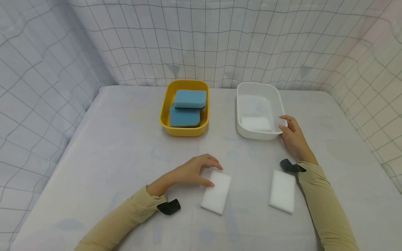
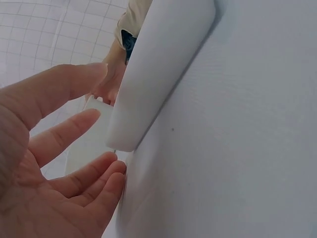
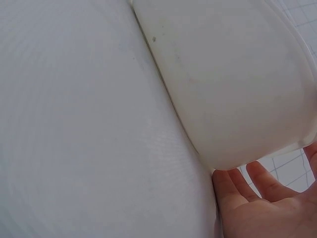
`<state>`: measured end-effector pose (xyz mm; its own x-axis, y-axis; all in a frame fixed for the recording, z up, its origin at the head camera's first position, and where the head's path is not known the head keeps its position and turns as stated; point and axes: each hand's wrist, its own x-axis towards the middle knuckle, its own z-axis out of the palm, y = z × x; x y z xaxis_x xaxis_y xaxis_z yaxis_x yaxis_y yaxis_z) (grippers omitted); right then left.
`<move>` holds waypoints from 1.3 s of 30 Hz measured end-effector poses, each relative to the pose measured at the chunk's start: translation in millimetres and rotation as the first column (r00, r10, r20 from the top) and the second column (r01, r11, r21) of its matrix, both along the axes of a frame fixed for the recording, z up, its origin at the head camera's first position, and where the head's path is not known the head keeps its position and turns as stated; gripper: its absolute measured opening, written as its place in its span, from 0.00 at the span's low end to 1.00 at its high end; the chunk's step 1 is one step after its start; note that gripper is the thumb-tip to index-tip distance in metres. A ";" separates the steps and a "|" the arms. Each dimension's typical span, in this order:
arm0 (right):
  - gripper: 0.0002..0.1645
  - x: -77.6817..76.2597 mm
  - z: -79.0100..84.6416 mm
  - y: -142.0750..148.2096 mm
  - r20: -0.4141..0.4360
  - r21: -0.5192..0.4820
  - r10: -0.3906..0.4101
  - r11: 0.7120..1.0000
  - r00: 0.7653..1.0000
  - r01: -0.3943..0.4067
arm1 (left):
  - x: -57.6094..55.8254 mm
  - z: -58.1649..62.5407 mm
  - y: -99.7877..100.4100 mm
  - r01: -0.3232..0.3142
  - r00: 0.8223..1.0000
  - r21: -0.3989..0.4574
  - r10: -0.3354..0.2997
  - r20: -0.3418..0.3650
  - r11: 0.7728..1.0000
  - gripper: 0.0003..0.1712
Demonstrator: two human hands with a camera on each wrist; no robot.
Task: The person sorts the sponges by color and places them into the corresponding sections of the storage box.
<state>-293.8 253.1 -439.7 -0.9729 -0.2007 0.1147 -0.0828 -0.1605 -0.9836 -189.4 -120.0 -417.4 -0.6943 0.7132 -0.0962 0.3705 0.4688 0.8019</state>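
Note:
My left hand (image 1: pixel 194 170) is spread over the upper end of a white sponge (image 1: pixel 216 193), thumb and fingers apart. The left wrist view shows the fingertips (image 2: pixel 94 115) beside the end of that sponge (image 2: pixel 153 74), with a gap between thumb and fingers. My right hand (image 1: pixel 292 136) holds the front right corner of a white plastic bin (image 1: pixel 242 128) by its rim. In the right wrist view, fingers rest against the outside of the bin wall (image 3: pixel 237 89). Inside this bin lies another white sponge (image 1: pixel 255 123).
Another white sponge (image 1: pixel 282 191) lies flat on the table next to my right forearm. At the back, left of the white bin, stands a yellow bin (image 1: pixel 185 131) with blue sponges (image 1: pixel 190 98) stacked in it. White gridded curtains (image 1: pixel 213 42) hang behind and at both sides.

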 end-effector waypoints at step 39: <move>0.17 1.2 1.0 -0.1 -0.029 -0.018 0.017 1.000 0.999 -0.018 | 33.8 11.6 -7.5 0.184 0.982 -0.147 -0.189 -0.016 0.972 0.41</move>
<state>-292.7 253.1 -438.8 -0.9656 -0.2151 0.1460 -0.1077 -0.1801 -0.9777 -155.7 -127.4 -405.8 -0.5543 0.8107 -0.1885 0.4849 0.4987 0.7185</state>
